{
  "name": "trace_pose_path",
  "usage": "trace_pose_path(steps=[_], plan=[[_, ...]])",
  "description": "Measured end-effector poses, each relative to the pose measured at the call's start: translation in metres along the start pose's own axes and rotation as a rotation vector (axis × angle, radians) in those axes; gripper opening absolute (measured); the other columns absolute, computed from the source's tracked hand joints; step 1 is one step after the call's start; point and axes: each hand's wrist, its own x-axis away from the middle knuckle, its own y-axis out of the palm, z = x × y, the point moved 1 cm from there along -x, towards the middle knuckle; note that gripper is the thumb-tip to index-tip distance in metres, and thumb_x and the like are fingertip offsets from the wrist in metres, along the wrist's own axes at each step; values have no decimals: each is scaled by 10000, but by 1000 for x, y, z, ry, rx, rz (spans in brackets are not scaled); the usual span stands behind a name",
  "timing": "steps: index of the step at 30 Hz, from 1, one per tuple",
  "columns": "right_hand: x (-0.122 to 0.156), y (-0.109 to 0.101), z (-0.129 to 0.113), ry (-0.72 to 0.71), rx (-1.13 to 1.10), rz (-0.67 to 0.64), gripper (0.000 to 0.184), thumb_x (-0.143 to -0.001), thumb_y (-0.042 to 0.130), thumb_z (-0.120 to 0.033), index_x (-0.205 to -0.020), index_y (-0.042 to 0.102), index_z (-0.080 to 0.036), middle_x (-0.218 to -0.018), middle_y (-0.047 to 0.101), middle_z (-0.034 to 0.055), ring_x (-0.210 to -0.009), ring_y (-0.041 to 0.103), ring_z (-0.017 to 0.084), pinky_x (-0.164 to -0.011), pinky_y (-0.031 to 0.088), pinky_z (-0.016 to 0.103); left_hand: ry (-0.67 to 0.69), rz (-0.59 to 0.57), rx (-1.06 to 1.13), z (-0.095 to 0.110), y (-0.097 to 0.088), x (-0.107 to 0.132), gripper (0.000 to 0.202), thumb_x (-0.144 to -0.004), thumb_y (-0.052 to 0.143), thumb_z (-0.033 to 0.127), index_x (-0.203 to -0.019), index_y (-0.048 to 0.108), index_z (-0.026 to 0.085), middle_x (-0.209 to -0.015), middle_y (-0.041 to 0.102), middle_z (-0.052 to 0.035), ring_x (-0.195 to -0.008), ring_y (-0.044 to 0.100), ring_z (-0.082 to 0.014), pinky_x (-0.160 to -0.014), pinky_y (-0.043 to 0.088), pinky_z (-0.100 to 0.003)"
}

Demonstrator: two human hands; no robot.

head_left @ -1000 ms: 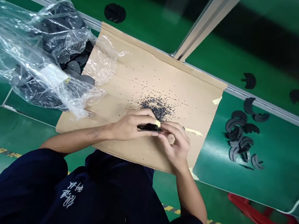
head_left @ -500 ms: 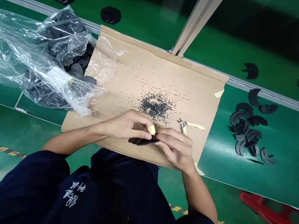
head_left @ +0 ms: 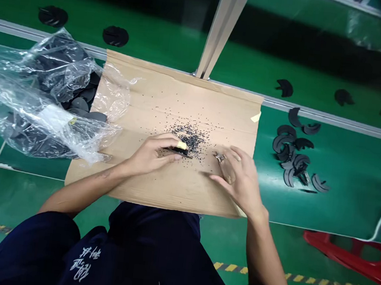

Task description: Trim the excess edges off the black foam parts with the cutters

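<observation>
Nearest the camera is the person's dark navy top (head_left: 144, 255), with white lettering on its front, and both bare forearms reach out from it onto a sheet of brown cardboard (head_left: 137, 91). The left hand (head_left: 150, 154) sits near the middle of the sheet's front half, its fingers pressed together and pinching a small black rubber piece (head_left: 181, 151) against a yellow-taped fingertip (head_left: 182, 145). The right hand (head_left: 239, 179) rests toward the sheet's front right corner with its fingers loosely curled, just over a pair of small metal nippers (head_left: 220, 158) with tan-wrapped handles (whether it actually grips them, I cannot tell).

Just beyond the left hand, a heap of black crumbs (head_left: 191, 138) lies at the centre of the cardboard and thins out into specks across it. A strip of tape (head_left: 256, 117) fixes the sheet's back right corner to the green workbench (head_left: 339, 212). Off the sheet's left edge, a clear plastic bag (head_left: 43, 118) spills over the cardboard, holding dark rubber parts (head_left: 80, 104). Past the right edge, black arc-shaped pieces (head_left: 287, 146) lie in a loose, overlapping pile.

Farther out, a metal rail (head_left: 316, 114) crosses the bench behind the sheet, an upright aluminium post (head_left: 220, 32) rises from it, and more black pieces (head_left: 115, 36) lie scattered beyond.
</observation>
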Motion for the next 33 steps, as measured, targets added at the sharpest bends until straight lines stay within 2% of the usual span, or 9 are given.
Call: trace_pose_path(steps=[2, 4, 7, 9, 13, 16, 21, 25, 33], plan=[[15, -4, 19, 81, 144, -33, 668, -892, 694, -546, -1444, 533, -206, -1398, 560, 218, -1311, 521, 427, -1034, 487, 647, 22, 42, -27, -5, -4, -1, 237, -903, 754, 331, -1091, 767, 186, -1021, 756, -79, -953, 704, -153, -856, 592, -294], [24, -5, 30, 119, 197, -57, 606, -926, 652, -494, -1438, 538, -191, -1310, 589, 215, -1209, 576, 406, -962, 533, 596, 35, 64, -45, -10, -5, -2, 245, -898, 761, 327, -1095, 768, 182, -1010, 762, -79, -939, 709, -148, -846, 592, -287], [17, -3, 29, 152, 124, -51, 494, -944, 605, -436, -1380, 576, -205, -1208, 598, 173, -1072, 629, 334, -863, 575, 482, 67, 86, -50, -14, -3, 0, 263, -899, 762, 317, -1123, 762, 180, -1011, 769, -77, -927, 715, -142, -831, 596, -277], [3, -3, 20, 145, 2, -45, 424, -961, 562, -418, -1328, 592, -209, -1186, 598, 150, -1036, 644, 296, -860, 577, 438, 88, 102, -42, -15, -2, 1, 271, -898, 764, 313, -1134, 758, 181, -1013, 767, -79, -926, 715, -141, -828, 600, -277], [-30, -3, -7, 20, -300, -97, 363, -1015, 479, -427, -1297, 568, -215, -1131, 660, 112, -950, 661, 228, -824, 579, 366, 124, 125, -12, -17, -3, 1, 268, -899, 763, 294, -1145, 754, 189, -1004, 757, -75, -924, 709, -136, -823, 602, -275], [-48, -1, -23, -81, -380, -132, 367, -1014, 537, -406, -1322, 566, -211, -1110, 683, 109, -947, 664, 220, -807, 575, 356, 144, 122, 14, -17, -5, 0, 270, -905, 755, 271, -1161, 749, 186, -1007, 752, -76, -931, 709, -134, -819, 600, -263], [-62, 2, -31, -243, -266, -91, 433, -972, 640, -376, -1368, 575, -213, -1111, 675, 134, -1018, 660, 271, -811, 573, 411, 147, 109, 40, -18, -8, -1, 258, -906, 752, 242, -1160, 750, 197, -1014, 749, -73, -936, 711, -137, -825, 600, -265], [-64, 2, -29, -323, -141, -67, 459, -966, 659, -332, -1390, 553, -194, -1080, 673, 133, -965, 655, 257, -766, 563, 379, 149, 91, 58, -16, -11, -2, 259, -909, 747, 232, -1164, 752, 188, -1016, 752, -85, -934, 715, -138, -829, 601, -263], [-66, -8, -34, -380, -26, -107, 448, -961, 669, -318, -1358, 581, -129, -993, 686, 117, -866, 629, 223, -746, 531, 340, 145, 72, 103, -17, -10, 0, 249, -903, 756, 286, -1114, 775, 156, -957, 764, -101, -875, 715, -138, -787, 593, -250]])
